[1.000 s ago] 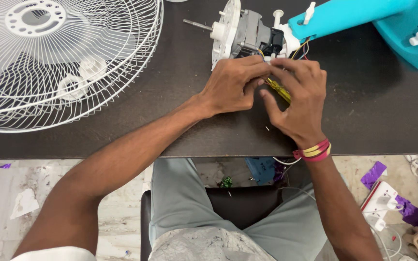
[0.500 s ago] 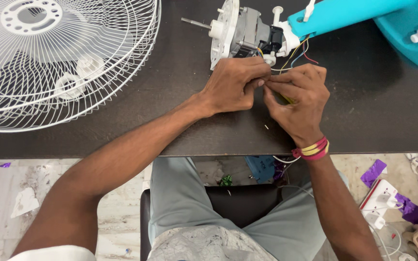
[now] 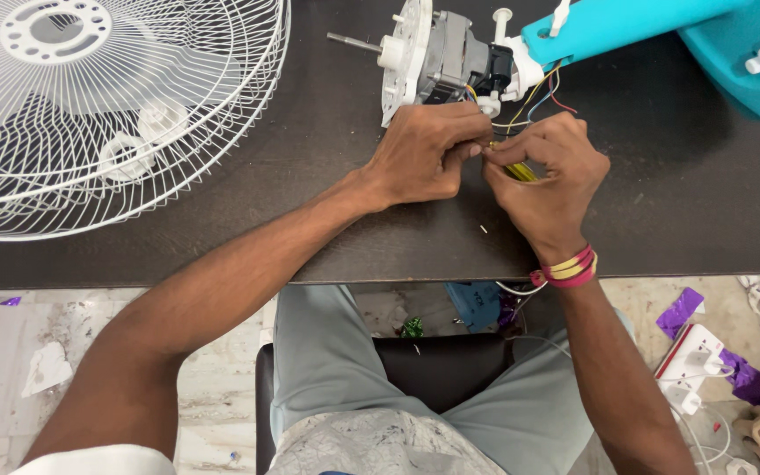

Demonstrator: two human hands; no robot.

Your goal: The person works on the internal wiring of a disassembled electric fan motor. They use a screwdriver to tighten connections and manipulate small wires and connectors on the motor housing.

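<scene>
A person sat at a dark table [image 3: 679, 211], seen from above, with both forearms reaching away from the body. The left hand [image 3: 424, 154] and the right hand [image 3: 547, 171] met at the middle of the table, fingertips pressed together and pinched on the thin coloured wires [image 3: 534, 95] that ran from a fan motor [image 3: 450, 57]. A yellow-handled tool [image 3: 521, 171] showed inside the right hand's curled fingers. The right wrist wore red and yellow bands [image 3: 569, 268].

The fan motor lay on its side just beyond the hands, at the far edge of the table, its metal shaft pointing left. A turquoise fan body [image 3: 626, 26] joined the motor on its right side and stretched to the far right corner. A white wire fan guard [image 3: 107, 105] lay flat on the far left of the table, well apart from the hands. On the floor to the near right lay a white power strip [image 3: 692, 356] and scraps of purple tape [image 3: 679, 310].
</scene>
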